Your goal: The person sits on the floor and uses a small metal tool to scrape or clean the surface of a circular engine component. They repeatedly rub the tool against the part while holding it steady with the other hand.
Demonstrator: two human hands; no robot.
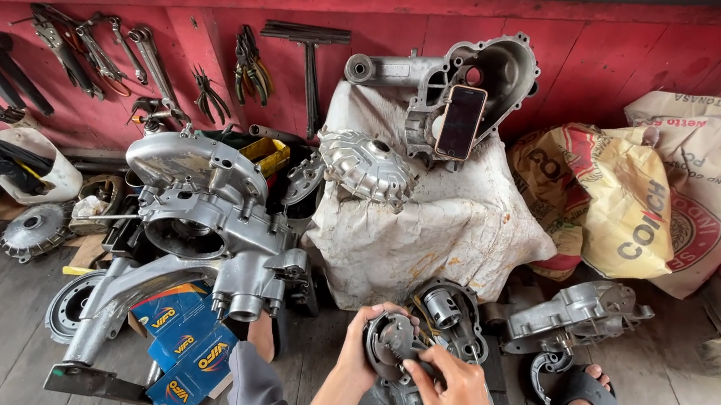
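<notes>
My left hand point(360, 346) grips the left edge of a round dark metal engine part with gear teeth point(393, 344), held just above the wooden floor. My right hand point(451, 395) rests on its lower right side, fingers pinched on its face. Right behind it lies a dark crankcase half with a shiny shaft point(448, 312). My knee and my foot in a black sandal point(583, 399) frame the spot.
A grey engine casing point(206, 210) stands at the left over blue boxes point(188, 347). A dirty white sack point(431, 230) carries a casing and a phone point(461, 121). Another casing point(578, 315) lies right. Pliers and wrenches point(120, 55) hang on the red wall; printed sacks point(688, 181) are piled right.
</notes>
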